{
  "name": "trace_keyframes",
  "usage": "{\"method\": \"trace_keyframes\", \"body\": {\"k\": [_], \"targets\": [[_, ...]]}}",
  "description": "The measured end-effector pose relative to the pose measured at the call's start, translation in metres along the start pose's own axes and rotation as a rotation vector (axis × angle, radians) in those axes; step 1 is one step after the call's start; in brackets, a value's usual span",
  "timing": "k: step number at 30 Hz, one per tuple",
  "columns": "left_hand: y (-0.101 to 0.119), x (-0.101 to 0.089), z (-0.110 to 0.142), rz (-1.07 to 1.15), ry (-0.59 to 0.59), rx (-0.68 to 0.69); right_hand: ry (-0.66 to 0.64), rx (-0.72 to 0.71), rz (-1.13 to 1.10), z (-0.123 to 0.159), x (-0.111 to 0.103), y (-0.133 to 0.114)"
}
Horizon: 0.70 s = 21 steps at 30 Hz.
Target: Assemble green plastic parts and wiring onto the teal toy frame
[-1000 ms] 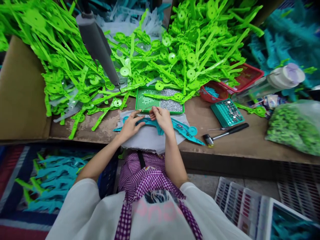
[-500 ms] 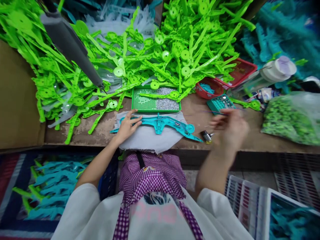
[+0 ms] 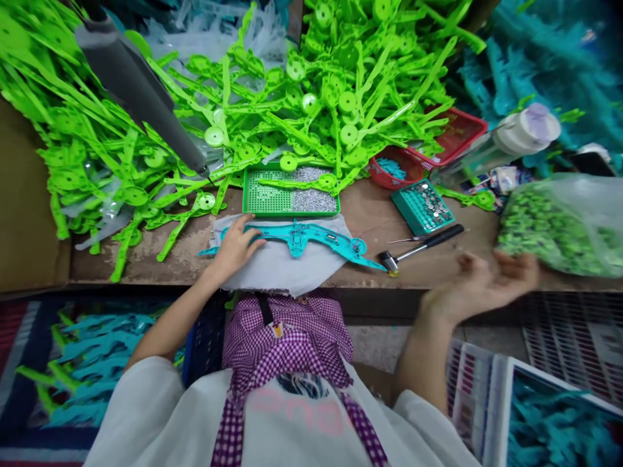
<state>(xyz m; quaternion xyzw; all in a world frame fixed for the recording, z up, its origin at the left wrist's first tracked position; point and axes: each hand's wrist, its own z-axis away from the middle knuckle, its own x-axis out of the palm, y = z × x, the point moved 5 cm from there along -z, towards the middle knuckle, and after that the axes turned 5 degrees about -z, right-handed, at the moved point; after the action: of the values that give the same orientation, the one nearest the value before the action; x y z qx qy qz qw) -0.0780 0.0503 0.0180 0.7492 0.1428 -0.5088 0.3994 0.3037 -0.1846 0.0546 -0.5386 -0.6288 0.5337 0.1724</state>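
A blue bow-shaped part (image 3: 296, 245) is laid lengthwise across a grey cloth (image 3: 272, 275) on the bench (image 3: 363, 204), its left end covered by the left hand (image 3: 234, 250) and its long right end stretched out toward the right hand (image 3: 479, 293). By the left hand, fingers spread, the part is pressed rather than gripped. The right hand is held well apart from it, at the bench's front edge, fingers loosely curled and parted; nothing is seen in its grasp, though it is blurred. Between the hands, just beside the part's right tip, a hammer (image 3: 422, 248) is laid, with a teal basket (image 3: 407, 219) of metal pieces placed behind it. Beyond the left hand, a green tray (image 3: 253, 194) is partly filled with small metal pieces, backed by heaped bright-green parts (image 3: 272, 133). Just beyond the right hand, a clear bag (image 3: 548, 227) is filled with green pieces.
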Motion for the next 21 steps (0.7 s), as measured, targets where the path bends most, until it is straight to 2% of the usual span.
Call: {"method": "trace_keyframes", "body": {"k": [1,3,5,8,10,12,13,15,17,18,21], "targets": [[0.002,0.000,-0.001,-0.023,-0.030,0.009,-0.014,-0.084,0.005,0.013,0.019,-0.021],[0.002,0.000,-0.003,-0.028,-0.059,0.003,-0.383,-0.247,0.042,0.034,0.067,-0.055],[-0.003,0.001,-0.007,0.020,-0.071,-0.031,-0.491,-0.293,0.106,0.041,0.088,-0.071],[-0.011,0.002,-0.015,0.143,-0.089,-0.068,-0.467,-0.286,0.129,0.031,0.088,-0.076],[-0.009,-0.004,-0.019,0.230,-0.045,-0.079,-0.611,-0.358,0.144,0.030,0.094,-0.081],[0.001,-0.019,-0.015,0.287,0.061,-0.106,-0.803,-0.456,0.213,0.037,0.108,-0.089],[0.010,-0.029,-0.010,0.298,0.122,-0.118,-0.856,-0.489,0.253,0.043,0.115,-0.094],[0.034,-0.046,0.008,0.284,0.166,-0.087,-0.884,-0.542,0.284,0.058,0.129,-0.111],[0.060,-0.056,0.030,0.294,0.128,0.032,-0.963,-0.621,0.203,0.083,0.142,-0.132],[0.071,-0.060,0.041,0.304,0.113,0.089,-1.052,-0.669,0.137,0.097,0.149,-0.142],[0.079,-0.071,0.073,0.265,0.155,0.116,-1.246,-0.701,0.036,0.124,0.161,-0.154]]}}
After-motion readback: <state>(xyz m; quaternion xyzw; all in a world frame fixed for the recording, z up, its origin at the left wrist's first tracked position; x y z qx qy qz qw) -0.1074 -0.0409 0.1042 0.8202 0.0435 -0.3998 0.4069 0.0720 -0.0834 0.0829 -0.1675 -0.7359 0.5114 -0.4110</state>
